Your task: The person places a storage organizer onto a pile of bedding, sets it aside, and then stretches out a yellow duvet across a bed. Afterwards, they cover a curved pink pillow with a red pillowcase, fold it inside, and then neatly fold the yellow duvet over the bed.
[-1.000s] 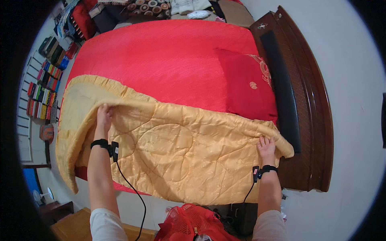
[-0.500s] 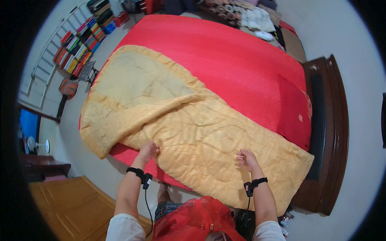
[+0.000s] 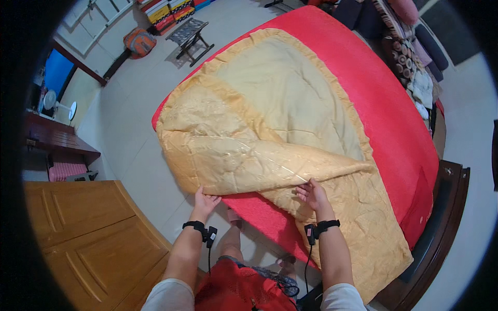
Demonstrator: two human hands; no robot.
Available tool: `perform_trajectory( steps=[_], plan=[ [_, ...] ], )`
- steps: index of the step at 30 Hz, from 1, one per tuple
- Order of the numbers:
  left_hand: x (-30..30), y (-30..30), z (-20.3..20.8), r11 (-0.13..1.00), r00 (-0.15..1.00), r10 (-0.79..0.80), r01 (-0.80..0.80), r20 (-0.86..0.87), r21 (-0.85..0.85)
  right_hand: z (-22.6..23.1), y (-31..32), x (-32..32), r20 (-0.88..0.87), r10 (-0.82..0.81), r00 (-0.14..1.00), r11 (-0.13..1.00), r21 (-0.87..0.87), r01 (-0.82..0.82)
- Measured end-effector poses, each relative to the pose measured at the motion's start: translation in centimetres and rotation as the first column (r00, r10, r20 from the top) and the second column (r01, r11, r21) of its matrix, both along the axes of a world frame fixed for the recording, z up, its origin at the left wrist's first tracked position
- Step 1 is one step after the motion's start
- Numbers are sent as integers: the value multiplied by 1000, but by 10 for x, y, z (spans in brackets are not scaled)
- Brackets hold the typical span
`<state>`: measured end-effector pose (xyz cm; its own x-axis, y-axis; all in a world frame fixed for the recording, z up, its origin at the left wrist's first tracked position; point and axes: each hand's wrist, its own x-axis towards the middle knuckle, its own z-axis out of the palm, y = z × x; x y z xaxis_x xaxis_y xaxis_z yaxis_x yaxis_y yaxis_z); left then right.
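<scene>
A yellow quilt point(image 3: 332, 202) lies over the red-covered bed point(image 3: 384, 109). Its far part is turned back, showing a paler side point(image 3: 290, 88) and a thick fold that runs across the middle. My left hand point(image 3: 206, 203) is at the near edge of the folded part, thumb over the rim and fingers bent along its underside; how firmly it grips is hard to see. Just below the fold, my right hand point(image 3: 313, 196) hovers close to the quilt, fingers loosely bent and apart, with nothing visible in them.
Left of me stands a wooden cabinet point(image 3: 88, 228). A folding stool point(image 3: 189, 36) and an orange-grey backpack point(image 3: 139, 42) are on the floor beyond the bed's foot. The dark headboard point(image 3: 441, 223) rises at the right. Cushions and bedding point(image 3: 410, 62) are piled at the far right.
My view has turned left and I have moved toward the bed's foot. My left hand has come from above the quilt to the folded part's near edge; my right hand now is beside the fold.
</scene>
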<state>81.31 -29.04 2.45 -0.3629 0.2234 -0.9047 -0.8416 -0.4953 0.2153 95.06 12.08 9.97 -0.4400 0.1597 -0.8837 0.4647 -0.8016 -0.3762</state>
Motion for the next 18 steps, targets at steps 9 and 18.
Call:
perform_trajectory(
  steps=[9,18],
  plan=[
    [-61,-57,33,880,872,473,-464,-125,96,-23,-30,-57,-104,-418,903,905,-137,403],
    [-257,20,265,991,775,82,-133,-627,-35,153,4,-106,-422,-390,818,792,300,532]
  ],
)
